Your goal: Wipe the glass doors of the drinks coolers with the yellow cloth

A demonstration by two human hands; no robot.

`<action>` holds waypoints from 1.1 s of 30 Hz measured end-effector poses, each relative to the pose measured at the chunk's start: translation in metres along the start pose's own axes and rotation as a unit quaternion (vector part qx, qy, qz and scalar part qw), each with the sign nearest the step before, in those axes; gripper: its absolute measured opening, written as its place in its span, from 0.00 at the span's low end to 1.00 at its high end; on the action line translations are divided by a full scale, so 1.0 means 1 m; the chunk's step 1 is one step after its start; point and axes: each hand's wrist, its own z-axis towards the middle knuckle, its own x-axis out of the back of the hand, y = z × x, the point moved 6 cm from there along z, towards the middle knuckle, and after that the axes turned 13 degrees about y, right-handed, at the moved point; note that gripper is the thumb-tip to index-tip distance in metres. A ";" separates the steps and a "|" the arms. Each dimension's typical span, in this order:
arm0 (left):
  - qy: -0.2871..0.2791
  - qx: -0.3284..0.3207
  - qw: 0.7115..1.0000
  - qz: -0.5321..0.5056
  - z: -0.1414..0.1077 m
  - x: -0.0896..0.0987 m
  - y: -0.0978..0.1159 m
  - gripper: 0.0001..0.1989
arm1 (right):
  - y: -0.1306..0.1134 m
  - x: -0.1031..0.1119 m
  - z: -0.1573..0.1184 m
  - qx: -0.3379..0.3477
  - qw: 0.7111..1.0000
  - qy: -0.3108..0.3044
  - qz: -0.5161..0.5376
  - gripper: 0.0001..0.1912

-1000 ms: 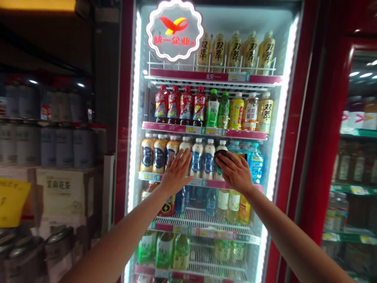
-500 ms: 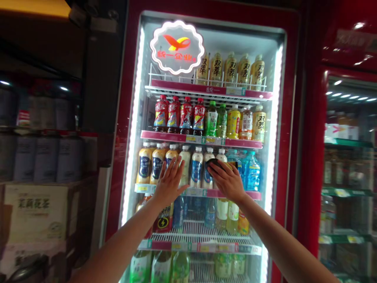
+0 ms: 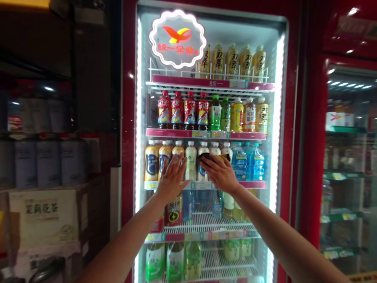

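Note:
In front of the lit drinks cooler's glass door (image 3: pixel 176 114), both my arms reach forward. My left hand (image 3: pixel 170 181) is spread with its palm toward the glass, over the milk-tea row, and holds nothing. Under the fingers of my right hand (image 3: pixel 222 173) is a flat dark pad (image 3: pixel 204 157) with a yellowish part, held against the door in front of the white-capped bottles (image 3: pixel 203 173). Much of the pad is hidden by the fingers, so its exact kind is unclear.
A glowing scalloped sign (image 3: pixel 178 38) sits at the door's upper left. Red-capped bottles (image 3: pixel 177 110) and other drinks fill the shelves behind. Stacked cartons (image 3: pixel 44 220) and grey containers (image 3: pixel 48 161) stand at left; a second cooler (image 3: pixel 341 173) is at right.
My right hand has slid the pad a little left across the glass, closer to my left hand. My left hand stays spread at nearly the same place, and the view has shifted slightly.

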 end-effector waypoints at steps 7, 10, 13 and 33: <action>-0.008 0.024 1.000 0.011 -0.019 0.014 -0.037 0.48 | 0.030 -0.004 0.034 -0.196 0.972 0.095 -0.088 0.25; -0.017 0.019 1.000 0.008 -0.023 0.013 -0.041 0.47 | -0.003 -0.025 0.054 -0.192 0.974 0.089 -0.079 0.27; -0.024 0.020 1.000 -0.003 -0.026 0.011 -0.042 0.47 | -0.042 -0.032 0.041 -0.085 0.995 0.038 -0.037 0.28; -0.050 0.005 0.998 0.026 -0.029 0.014 -0.046 0.49 | -0.037 -0.023 0.038 0.093 0.994 -0.037 0.051 0.27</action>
